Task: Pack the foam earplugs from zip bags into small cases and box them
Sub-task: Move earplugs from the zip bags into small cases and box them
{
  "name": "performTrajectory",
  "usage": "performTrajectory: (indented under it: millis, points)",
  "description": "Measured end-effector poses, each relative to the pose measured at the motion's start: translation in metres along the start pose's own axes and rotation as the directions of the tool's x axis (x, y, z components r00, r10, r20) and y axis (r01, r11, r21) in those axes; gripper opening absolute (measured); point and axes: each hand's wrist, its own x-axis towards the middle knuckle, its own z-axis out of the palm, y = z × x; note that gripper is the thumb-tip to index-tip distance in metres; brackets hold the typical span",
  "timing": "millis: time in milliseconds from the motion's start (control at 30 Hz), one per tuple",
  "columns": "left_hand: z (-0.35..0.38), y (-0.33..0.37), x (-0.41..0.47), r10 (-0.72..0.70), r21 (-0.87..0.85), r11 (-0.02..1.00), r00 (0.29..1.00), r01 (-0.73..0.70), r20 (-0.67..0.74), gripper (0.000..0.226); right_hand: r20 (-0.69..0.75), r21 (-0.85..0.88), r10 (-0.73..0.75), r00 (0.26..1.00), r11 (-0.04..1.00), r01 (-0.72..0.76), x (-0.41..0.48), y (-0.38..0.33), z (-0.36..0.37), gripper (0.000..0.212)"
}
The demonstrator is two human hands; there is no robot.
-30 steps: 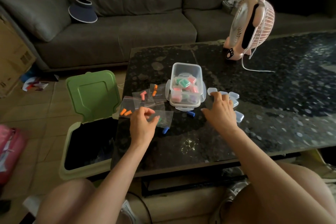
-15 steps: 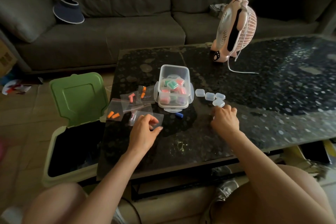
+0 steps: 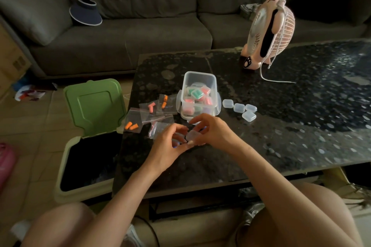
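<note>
My left hand point(image 3: 168, 144) and my right hand point(image 3: 212, 132) meet just in front of the clear storage box point(image 3: 198, 96). Between their fingertips they hold a small clear case point(image 3: 192, 135); a bit of blue shows under my left fingers. The box holds several filled cases in pink, green and purple. Several empty clear cases point(image 3: 240, 108) lie to its right. Zip bags with orange earplugs point(image 3: 131, 126) and pink earplugs point(image 3: 151, 107) lie to the left of the box. An empty-looking zip bag point(image 3: 158, 129) lies partly under my left hand.
An open bin point(image 3: 84, 166) with a raised green lid point(image 3: 94, 106) stands left of the black table point(image 3: 291, 126). A pink fan point(image 3: 269, 32) with a white cord stands at the table's back. A sofa with a dark visor hat point(image 3: 86, 11) runs behind.
My right hand took a case from the group at the right and came to the middle. My left hand left the zip bag and joined it on the case.
</note>
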Motion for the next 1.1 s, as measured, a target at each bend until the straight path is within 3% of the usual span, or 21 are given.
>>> performTrajectory:
  millis: [200,367,533,800,900,1100]
  points:
    - [-0.012,-0.003,-0.007,0.1,0.057,0.994,0.994,-0.098,-0.047,0.039,0.016,-0.026,-0.044,0.999,0.999,0.044,0.007,-0.008,0.02,0.059]
    - [-0.019,-0.007,-0.015,0.233,0.365,0.903,0.972,-0.228,0.031,0.043,0.072,-0.006,-0.066,0.995,0.998,0.066,0.005,-0.015,0.029,0.066]
    - [-0.02,-0.004,-0.018,0.272,0.64,0.728,0.96,-0.245,0.058,0.061,0.1,-0.036,-0.085,0.991,0.995,0.089,0.005,-0.013,0.038,0.073]
    - [-0.011,-0.002,-0.012,0.126,0.607,0.791,0.992,-0.082,-0.03,0.058,0.058,0.005,-0.075,0.996,0.997,0.075,0.009,-0.009,0.041,0.057]
    - [-0.012,-0.002,-0.011,0.143,0.588,0.806,0.987,-0.07,-0.079,0.054,0.038,0.04,-0.051,0.998,0.998,0.049,0.011,-0.008,0.04,0.046]
    - [-0.011,-0.002,-0.012,0.182,0.498,0.862,0.975,-0.097,-0.126,0.051,-0.003,0.088,-0.024,1.0,0.996,0.025,0.012,-0.008,0.038,0.045]
